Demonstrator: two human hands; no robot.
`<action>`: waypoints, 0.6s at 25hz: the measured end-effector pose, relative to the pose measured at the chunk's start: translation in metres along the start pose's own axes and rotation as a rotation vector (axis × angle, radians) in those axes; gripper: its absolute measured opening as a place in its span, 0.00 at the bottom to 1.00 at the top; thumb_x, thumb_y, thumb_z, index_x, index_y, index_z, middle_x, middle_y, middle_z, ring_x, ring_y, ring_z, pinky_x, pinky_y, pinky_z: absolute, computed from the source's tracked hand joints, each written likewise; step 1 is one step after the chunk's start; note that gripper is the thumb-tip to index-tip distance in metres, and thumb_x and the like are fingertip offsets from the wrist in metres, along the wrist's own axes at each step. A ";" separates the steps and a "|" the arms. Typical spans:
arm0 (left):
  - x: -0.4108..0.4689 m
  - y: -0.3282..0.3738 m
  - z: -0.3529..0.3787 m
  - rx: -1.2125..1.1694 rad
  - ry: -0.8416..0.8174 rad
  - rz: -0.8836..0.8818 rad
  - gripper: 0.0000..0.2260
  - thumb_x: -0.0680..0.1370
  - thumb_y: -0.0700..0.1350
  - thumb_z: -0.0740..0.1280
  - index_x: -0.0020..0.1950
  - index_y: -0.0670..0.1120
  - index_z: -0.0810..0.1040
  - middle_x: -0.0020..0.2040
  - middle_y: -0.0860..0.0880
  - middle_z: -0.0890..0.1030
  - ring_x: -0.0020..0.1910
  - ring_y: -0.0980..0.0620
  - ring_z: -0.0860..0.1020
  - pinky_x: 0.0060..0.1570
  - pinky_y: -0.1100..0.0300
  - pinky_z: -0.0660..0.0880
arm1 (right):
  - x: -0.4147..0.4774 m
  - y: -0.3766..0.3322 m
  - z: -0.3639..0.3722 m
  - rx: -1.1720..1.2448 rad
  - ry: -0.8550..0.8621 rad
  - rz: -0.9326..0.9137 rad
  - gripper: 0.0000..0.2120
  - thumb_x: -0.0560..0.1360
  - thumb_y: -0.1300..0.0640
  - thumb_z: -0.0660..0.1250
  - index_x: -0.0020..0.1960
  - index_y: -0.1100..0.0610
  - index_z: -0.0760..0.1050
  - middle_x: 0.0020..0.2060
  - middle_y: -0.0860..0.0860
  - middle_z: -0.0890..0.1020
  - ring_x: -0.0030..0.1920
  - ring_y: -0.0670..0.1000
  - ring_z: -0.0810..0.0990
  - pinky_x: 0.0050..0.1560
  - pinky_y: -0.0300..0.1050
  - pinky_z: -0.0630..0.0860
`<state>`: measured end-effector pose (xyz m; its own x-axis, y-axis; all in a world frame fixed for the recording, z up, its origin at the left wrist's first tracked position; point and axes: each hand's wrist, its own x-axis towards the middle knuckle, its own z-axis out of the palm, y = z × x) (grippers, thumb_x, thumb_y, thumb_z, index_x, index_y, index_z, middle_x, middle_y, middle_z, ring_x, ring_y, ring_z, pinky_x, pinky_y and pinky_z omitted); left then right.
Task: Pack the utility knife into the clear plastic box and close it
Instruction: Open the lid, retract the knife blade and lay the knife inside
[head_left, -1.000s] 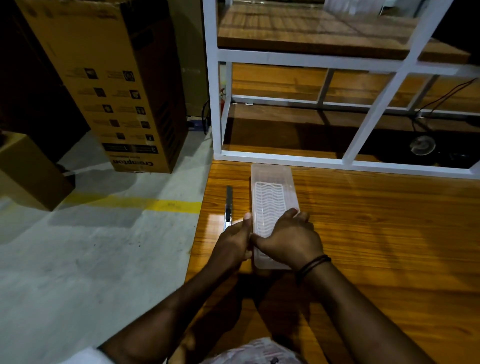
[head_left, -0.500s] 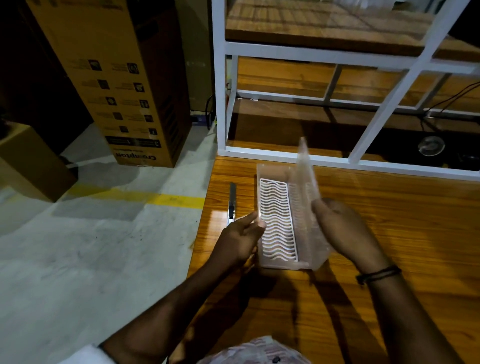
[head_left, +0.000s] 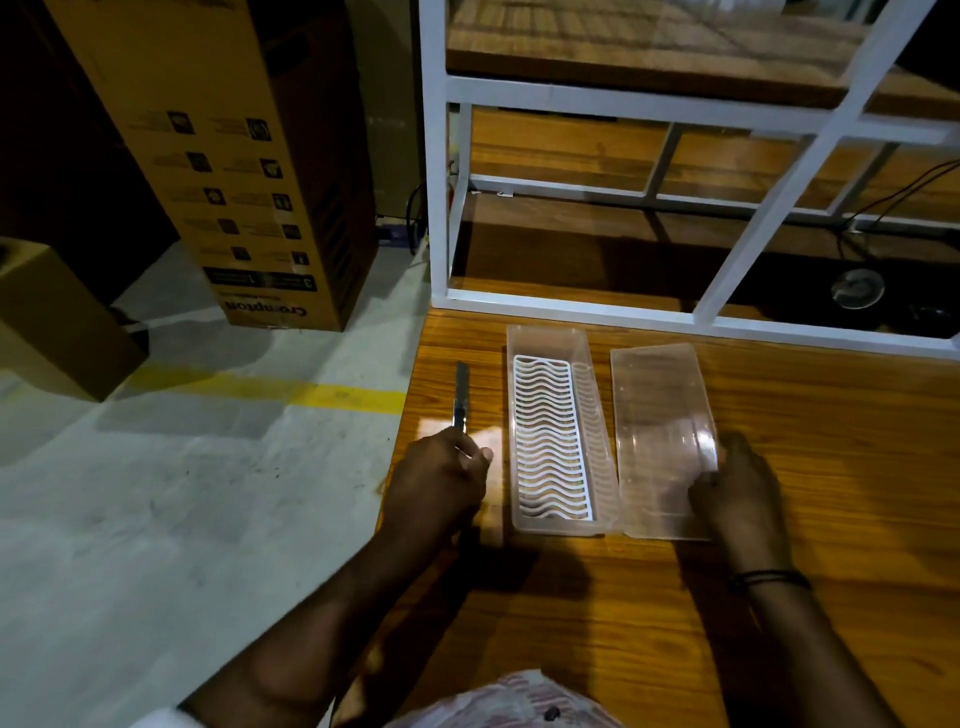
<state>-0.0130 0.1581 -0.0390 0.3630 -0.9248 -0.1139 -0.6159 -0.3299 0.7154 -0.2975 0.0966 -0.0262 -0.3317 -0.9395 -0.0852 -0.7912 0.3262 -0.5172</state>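
We find the clear lid (head_left: 662, 441), upright before, now flat at the long clear plastic box's (head_left: 550, 431) 3 o'clock, right hand (head_left: 737, 488) gripping it; left hand (head_left: 441, 478) apparently closes on the slim grey utility knife (head_left: 461, 397); insertion follows.

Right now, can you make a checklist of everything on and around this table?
Surface: wooden table, glossy.
Job's things: knife lies left of the open box; white wavy tray inside; lid flat on the right.
Clutter: nothing seen.
Grippers: left hand on the knife's near end; right hand holds the lid.
Cables: wires behind the white frame.
Surroundings: cardboard boxes, yellow floor line.
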 end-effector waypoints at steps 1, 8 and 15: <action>0.002 0.000 -0.003 0.133 0.000 -0.030 0.15 0.79 0.58 0.68 0.59 0.50 0.80 0.55 0.49 0.85 0.50 0.48 0.83 0.52 0.52 0.82 | 0.000 0.001 0.002 -0.036 0.008 0.030 0.23 0.77 0.64 0.66 0.71 0.60 0.70 0.67 0.65 0.73 0.63 0.67 0.75 0.55 0.56 0.76; 0.014 0.003 0.005 0.474 -0.039 -0.133 0.28 0.79 0.62 0.65 0.70 0.44 0.71 0.65 0.43 0.78 0.62 0.42 0.79 0.56 0.52 0.78 | -0.003 -0.003 0.007 -0.114 0.132 -0.104 0.20 0.78 0.57 0.66 0.69 0.60 0.72 0.69 0.66 0.69 0.69 0.69 0.67 0.65 0.64 0.71; 0.016 0.009 0.002 0.377 -0.005 -0.151 0.20 0.80 0.56 0.66 0.64 0.42 0.77 0.61 0.42 0.81 0.60 0.41 0.81 0.54 0.53 0.78 | -0.010 -0.011 0.009 -0.026 0.171 -0.196 0.20 0.75 0.63 0.68 0.67 0.58 0.76 0.67 0.64 0.72 0.67 0.68 0.70 0.61 0.61 0.74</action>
<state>-0.0141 0.1401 -0.0360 0.4657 -0.8615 -0.2024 -0.7696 -0.5072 0.3879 -0.2811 0.1017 -0.0277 -0.2514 -0.9544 0.1609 -0.8613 0.1448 -0.4870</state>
